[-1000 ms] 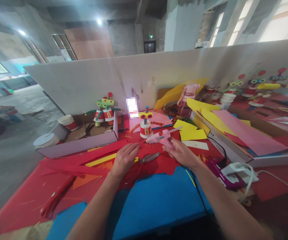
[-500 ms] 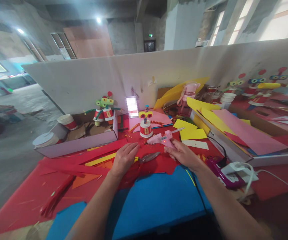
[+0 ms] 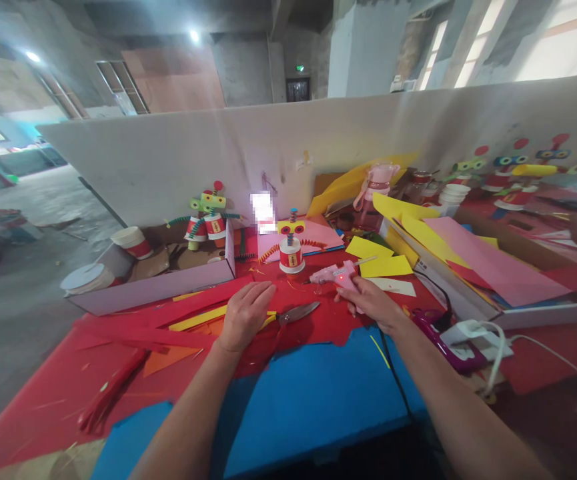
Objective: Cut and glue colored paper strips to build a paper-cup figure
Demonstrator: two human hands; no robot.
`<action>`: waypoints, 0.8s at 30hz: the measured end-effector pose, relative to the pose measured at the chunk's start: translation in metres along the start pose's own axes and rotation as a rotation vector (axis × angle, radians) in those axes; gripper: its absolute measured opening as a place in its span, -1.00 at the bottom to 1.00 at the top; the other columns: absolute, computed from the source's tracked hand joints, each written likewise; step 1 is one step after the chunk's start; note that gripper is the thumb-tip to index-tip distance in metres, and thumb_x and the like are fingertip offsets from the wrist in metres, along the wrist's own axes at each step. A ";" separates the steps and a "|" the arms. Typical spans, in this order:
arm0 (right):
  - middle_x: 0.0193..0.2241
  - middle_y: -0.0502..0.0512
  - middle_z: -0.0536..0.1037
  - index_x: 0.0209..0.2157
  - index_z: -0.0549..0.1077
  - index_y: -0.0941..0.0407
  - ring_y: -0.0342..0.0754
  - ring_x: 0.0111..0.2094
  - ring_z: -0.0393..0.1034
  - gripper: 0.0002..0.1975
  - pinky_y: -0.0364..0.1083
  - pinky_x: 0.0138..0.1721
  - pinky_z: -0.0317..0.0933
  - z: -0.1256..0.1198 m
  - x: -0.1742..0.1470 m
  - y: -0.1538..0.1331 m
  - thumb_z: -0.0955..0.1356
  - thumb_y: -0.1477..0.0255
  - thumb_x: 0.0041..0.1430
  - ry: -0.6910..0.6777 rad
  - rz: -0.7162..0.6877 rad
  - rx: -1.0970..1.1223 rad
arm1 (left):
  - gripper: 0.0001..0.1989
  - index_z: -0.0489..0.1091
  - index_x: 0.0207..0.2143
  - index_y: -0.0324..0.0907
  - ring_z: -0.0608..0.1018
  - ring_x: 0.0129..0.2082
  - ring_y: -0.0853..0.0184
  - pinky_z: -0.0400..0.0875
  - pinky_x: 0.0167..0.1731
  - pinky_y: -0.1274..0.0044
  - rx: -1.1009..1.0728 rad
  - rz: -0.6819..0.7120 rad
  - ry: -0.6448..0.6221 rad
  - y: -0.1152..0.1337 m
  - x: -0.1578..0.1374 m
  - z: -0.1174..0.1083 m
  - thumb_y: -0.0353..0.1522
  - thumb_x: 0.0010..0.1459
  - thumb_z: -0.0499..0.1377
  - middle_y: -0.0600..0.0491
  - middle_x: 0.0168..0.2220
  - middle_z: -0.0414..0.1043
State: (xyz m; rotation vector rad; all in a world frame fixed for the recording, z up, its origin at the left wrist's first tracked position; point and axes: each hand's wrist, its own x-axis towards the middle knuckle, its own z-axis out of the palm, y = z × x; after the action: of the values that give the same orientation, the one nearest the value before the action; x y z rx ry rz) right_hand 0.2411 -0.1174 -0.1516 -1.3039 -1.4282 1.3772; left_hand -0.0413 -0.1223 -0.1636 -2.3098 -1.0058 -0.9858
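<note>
My right hand (image 3: 368, 300) grips a pink hot glue gun (image 3: 335, 275), its nozzle pointing left and a glue stick showing at its back. A small red light glows on the gun's side. My left hand (image 3: 245, 315) is held palm down over the table, fingers pressed together; whatever lies under the fingertips is hidden. Beside it lie scissors (image 3: 298, 312) with yellow handles, partly behind the hand. Just beyond both hands stands a paper-cup robot figure (image 3: 291, 257) with a yellow eye piece and folded paper arms.
Two finished-looking cup robots (image 3: 214, 223) stand by a shallow box (image 3: 168, 287) on the left. Red paper strips (image 3: 168, 320) and blue sheets (image 3: 313, 400) cover the near table. To the right are a paper-filled box (image 3: 488, 293), a purple power strip (image 3: 448, 347) and cables.
My right hand has drawn the glue gun a little to the right, away from my left hand. My left hand has shifted slightly left, baring more of the scissors.
</note>
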 end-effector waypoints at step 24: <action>-0.31 0.20 0.53 -0.29 0.43 0.15 0.02 -0.23 0.42 -0.68 -0.09 -0.24 0.17 -0.003 0.062 0.003 0.26 0.17 0.20 0.402 -0.127 -0.838 | -0.95 0.42 -0.47 -0.21 0.45 -0.50 0.48 0.34 -0.43 0.62 -0.311 -0.511 0.255 -0.010 0.141 -0.039 -0.49 -0.02 0.17 0.15 -0.51 0.46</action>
State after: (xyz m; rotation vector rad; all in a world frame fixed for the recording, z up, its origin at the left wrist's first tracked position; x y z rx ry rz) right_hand 0.2320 -0.0572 -0.1619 -1.8206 -1.8155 0.3590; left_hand 0.0018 -0.0763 -0.0312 -2.1142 -1.4506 -1.6950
